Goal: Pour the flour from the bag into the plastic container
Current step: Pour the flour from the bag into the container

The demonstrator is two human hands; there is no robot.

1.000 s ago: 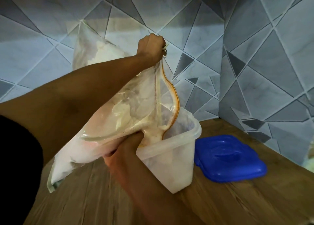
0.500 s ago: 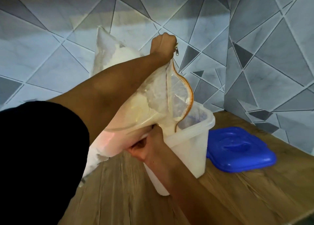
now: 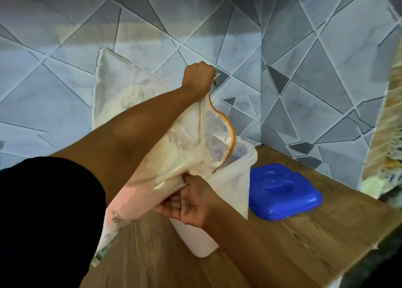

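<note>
A clear zip bag (image 3: 121,96) with white flour is tilted over a translucent white plastic container (image 3: 230,187) standing on the wooden counter. The bag's orange-edged mouth (image 3: 228,139) hangs into the container's opening, and flour slides down inside the bag toward it. My left hand (image 3: 199,76) is raised and grips the top corner of the bag's mouth by the zipper. My right hand (image 3: 191,203) holds the bag's lower edge at the container's near rim. My left forearm hides the bag's middle.
A blue lid (image 3: 285,192) lies flat on the wooden counter (image 3: 315,233) just right of the container. Patterned grey tiled walls (image 3: 326,81) close the corner behind. A woven cloth or basket (image 3: 382,157) shows at the right edge.
The bag has stayed tilted over the container while flour keeps sliding to its mouth. My right hand shifted lower along the bag's edge. The head view moved, showing more of the right side.
</note>
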